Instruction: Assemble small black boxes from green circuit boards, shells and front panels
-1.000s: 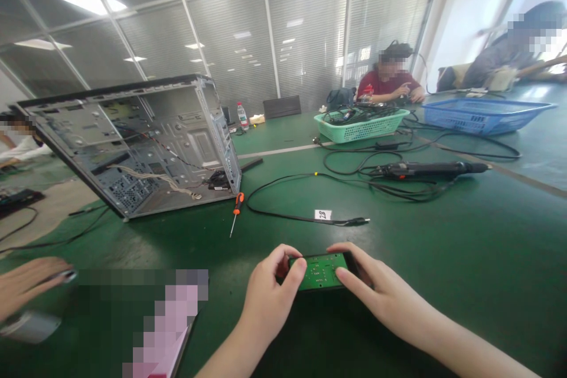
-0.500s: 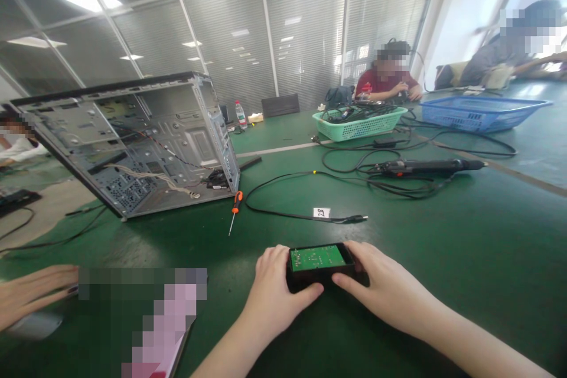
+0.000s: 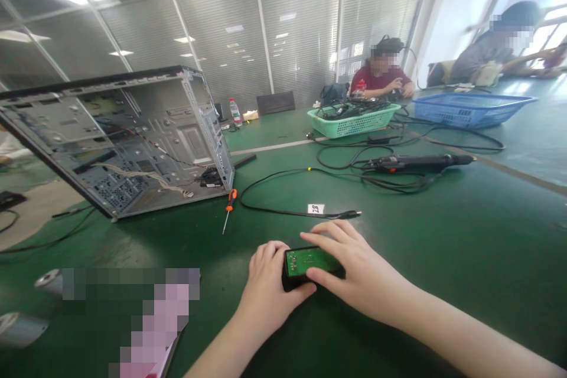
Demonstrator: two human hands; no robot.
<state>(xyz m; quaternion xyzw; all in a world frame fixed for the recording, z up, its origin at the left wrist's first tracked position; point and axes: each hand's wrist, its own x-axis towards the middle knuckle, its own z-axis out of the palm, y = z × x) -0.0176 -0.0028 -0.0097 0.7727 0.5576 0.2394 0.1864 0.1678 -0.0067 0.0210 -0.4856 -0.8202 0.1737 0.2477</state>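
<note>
Near the table's front edge, my left hand (image 3: pixel 267 289) is closed around the left end of a small black case (image 3: pixel 290 283), its thumb along the near side. A green circuit board (image 3: pixel 299 261) lies face up inside the case. My right hand (image 3: pixel 361 263) reaches over the case's right end with fingers apart. Its thumb tip is at the near rim, while the index finger stretches above the far rim. The right part of the board is hidden under that hand.
An open computer case (image 3: pixel 146 147) stands at left, an orange-handled screwdriver (image 3: pixel 229 204) beside it. Beyond my hands lie a black cable (image 3: pixel 283 211), a number label (image 3: pixel 316 209) and an electric screwdriver (image 3: pixel 411 162). Green (image 3: pixel 358 124) and blue (image 3: pixel 469 118) baskets stand farther back. Metal cylinders (image 3: pixel 22 329) are at lower left.
My right hand has shifted from the case's right end to over its top, its fingers spreading above the board. My left hand keeps its hold. Another person's hand at lower left has left the view.
</note>
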